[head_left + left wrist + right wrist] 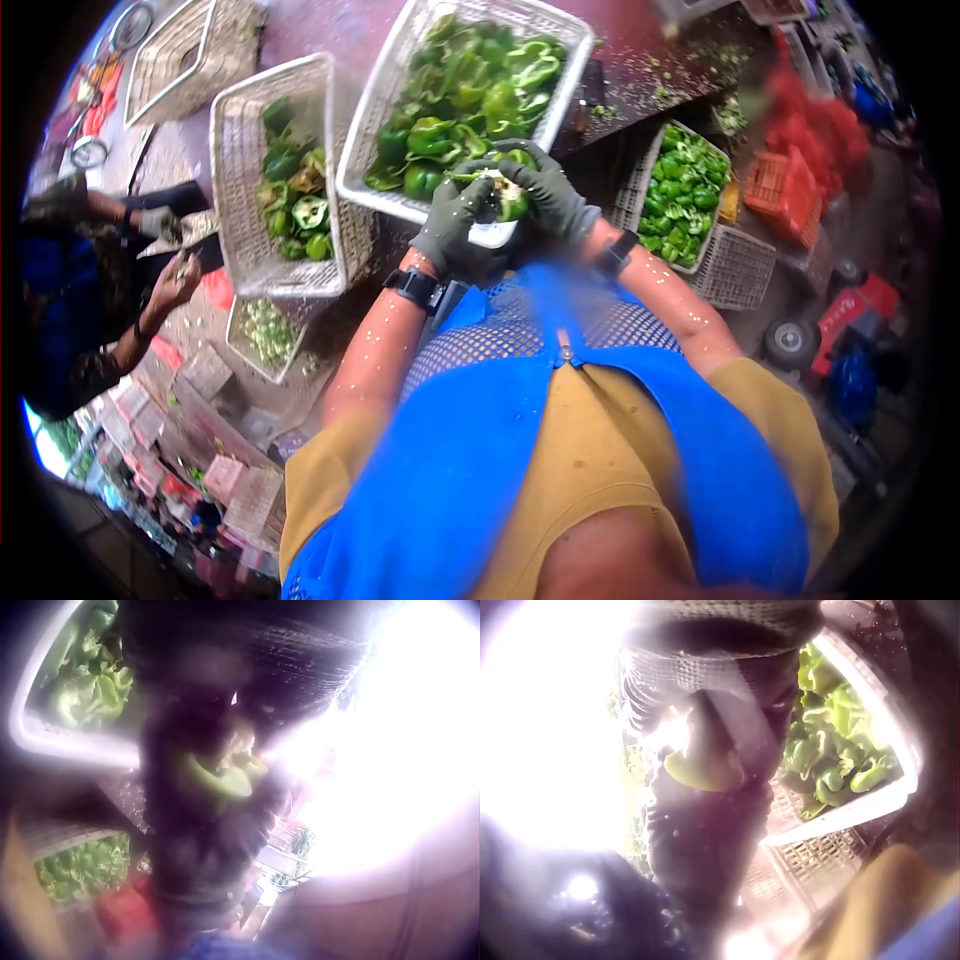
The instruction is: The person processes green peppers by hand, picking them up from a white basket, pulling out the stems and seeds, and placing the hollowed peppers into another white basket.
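Note:
Both hands wear dark grey gloves and meet over the near rim of a white plastic crate (355, 165) filled with cut green peppers. Between them is an opened green bell pepper (514, 207), its pale seedy core showing. My left hand (452, 222) grips it from the left, while the right hand (562, 203) has its fingers curled round the other side. In the left wrist view the bell pepper (217, 784) shows a pale cut edge. Glare and shadow blur both wrist views, and the gloves hide part of the pepper.
Left of the full crate, another white crate (232, 190) holds fewer peppers. A crate of pepper pieces (685, 190) stands lower on the right, near an orange basket (785, 195). A basket of pale scraps (268, 335) sits lower left. Another person's gloved hand (160, 224) is at far left.

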The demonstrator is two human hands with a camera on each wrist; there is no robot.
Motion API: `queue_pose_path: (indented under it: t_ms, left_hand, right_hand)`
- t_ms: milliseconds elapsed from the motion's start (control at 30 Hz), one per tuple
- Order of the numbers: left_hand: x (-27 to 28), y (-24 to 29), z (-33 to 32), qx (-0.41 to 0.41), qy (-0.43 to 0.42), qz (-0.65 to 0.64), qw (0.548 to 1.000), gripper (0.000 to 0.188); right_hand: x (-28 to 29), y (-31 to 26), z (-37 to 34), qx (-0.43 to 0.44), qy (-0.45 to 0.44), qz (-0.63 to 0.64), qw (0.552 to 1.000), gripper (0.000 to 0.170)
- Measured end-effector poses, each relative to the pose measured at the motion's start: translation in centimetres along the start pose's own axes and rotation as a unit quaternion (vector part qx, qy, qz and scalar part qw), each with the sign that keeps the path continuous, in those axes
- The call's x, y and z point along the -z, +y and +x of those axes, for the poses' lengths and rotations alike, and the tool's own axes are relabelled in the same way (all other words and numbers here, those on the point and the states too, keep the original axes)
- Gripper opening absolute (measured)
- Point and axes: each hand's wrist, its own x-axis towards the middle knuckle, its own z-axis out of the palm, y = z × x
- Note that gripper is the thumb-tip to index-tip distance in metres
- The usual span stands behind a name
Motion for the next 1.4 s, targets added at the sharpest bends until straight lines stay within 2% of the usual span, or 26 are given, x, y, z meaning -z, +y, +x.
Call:
queue_pose_path:
  t_ms: [67,133,167,267,300,333,367,400,467,500,533,667,700,800,867,900,933,967,1000,1033,1067,1133,1200,1300,1367,1400]
  left_hand:
    - [4.5,-1.0,-1.3,-0.018,0.053,-0.007,0.998,0.029]
    - [9.1,-3.5,-1.9,0.019,0.062,0.105,0.992,0.031]
    - [10.9,-3.6,-3.6,-0.054,0.097,0.262,0.959,0.034]
    - [17.8,-4.4,-7.1,-0.024,0.065,0.519,0.852,0.054]
    - [19.4,-3.0,-7.7,0.024,0.052,0.505,0.861,0.055]
    - [21.1,-1.5,-8.2,0.072,0.035,0.491,0.868,0.056]
    - [24.8,-3.3,-7.8,0.052,0.095,0.451,0.886,0.049]
    - [28.3,-0.2,-5.6,0.08,0.251,0.459,0.848,0.038]
    - [34.8,-1.8,-1.5,0.052,0.339,0.545,0.765,0.044]
    - [38.4,-3.3,1.0,-0.009,0.339,0.583,0.739,0.053]
    - [39.5,-1.9,3.3,0.097,0.319,0.596,0.73,0.063]
    - [43.2,-3.0,10.1,0.04,0.259,0.759,0.596,0.053]
    - [44.7,-4.1,11.8,0.077,0.202,0.784,0.582,0.051]
    - [45.8,-4.6,13.5,0.155,0.097,0.834,0.52,0.041]
    - [46.5,-3.2,12.5,0.246,0.105,0.726,0.633,0.045]
    - [46.6,-3.2,11.4,0.249,0.104,0.727,0.631,0.045]
    - [46.9,-3.4,9.5,0.2,0.165,0.681,0.685,0.052]
    - [47.1,-3.5,7.4,0.151,0.225,0.628,0.729,0.06]
    - [47.8,-3.8,5.8,0.127,0.222,0.486,0.836,0.058]
    - [48.1,-4.7,4.4,0.083,0.224,0.356,0.903,0.058]
    - [47.6,-5.4,2.9,0.035,0.218,0.217,0.951,0.058]
    - [38.4,1.9,-2.0,0.015,0.154,0.016,0.988,0.059]
    - [33.0,5.0,-4.6,0.04,0.045,-0.097,0.993,0.057]
    - [26.6,4.7,-5.0,-0.095,0.139,0.189,0.967,0.054]
    - [23.1,6.2,-5.7,-0.287,0.229,0.495,0.788,0.053]
    - [21.1,7.7,-7.0,-0.31,0.227,0.565,0.73,0.051]
  right_hand:
    - [-1.9,0.3,1.6,-0.015,0.037,0.081,0.996,0.037]
    - [-2.0,1.2,3.7,-0.068,0.093,0.034,0.993,0.04]
    - [-2.4,1.6,4.3,-0.088,0.142,-0.001,0.986,0.045]
    - [-0.8,3.5,7.3,-0.103,0.123,0.017,0.987,0.043]
    - [1.1,5.7,7.5,-0.004,0.086,-0.124,0.989,0.049]
    - [-1.7,3.7,7.5,-0.109,0.176,-0.022,0.978,0.058]
    - [-2.2,4.0,6.7,-0.112,0.194,-0.06,0.973,0.061]
    - [-3.2,4.6,7.3,-0.114,0.219,-0.102,0.964,0.064]
    - [-3.7,6.0,6.7,-0.131,0.211,-0.133,0.959,0.066]
    - [-4.3,6.5,6.5,-0.149,0.213,-0.137,0.956,0.065]
    - [-4.4,7.3,6.3,-0.158,0.213,-0.142,0.954,0.064]
    - [-7.5,7.8,4.3,-0.2,0.16,-0.201,0.945,0.057]
    - [-5.5,9.4,3.3,-0.172,0.074,-0.3,0.935,0.054]
    - [-5.4,11.0,2.2,-0.178,0.04,-0.359,0.915,0.05]
    - [-9.1,9.5,3.3,-0.214,0.083,-0.325,0.918,0.051]
    - [-10.4,8.8,3.9,-0.244,0.122,-0.29,0.918,0.052]
    - [-10.3,8.8,4.2,-0.247,0.117,-0.285,0.919,0.052]
    - [-10.1,8.7,4.3,-0.146,-0.006,-0.42,0.895,0.055]
    - [-10.2,8.9,4.7,-0.033,-0.13,-0.535,0.834,0.058]
    - [-11.9,8.7,5.7,0.001,-0.111,-0.597,0.795,0.048]
    - [-13.5,8.9,7.0,0.053,-0.121,-0.522,0.842,0.046]
    - [-16.1,9.3,9.6,-0.143,-0.059,-0.273,0.949,0.065]
    - [-19.0,8.3,10.8,-0.159,-0.068,-0.194,0.966,0.061]
    - [-19.9,10.2,11.1,-0.191,-0.057,0.051,0.979,0.058]
    - [-20.1,8.3,9.8,-0.12,-0.094,-0.061,0.986,0.058]
    - [-18.9,8.4,10.0,-0.07,-0.124,-0.114,0.983,0.058]
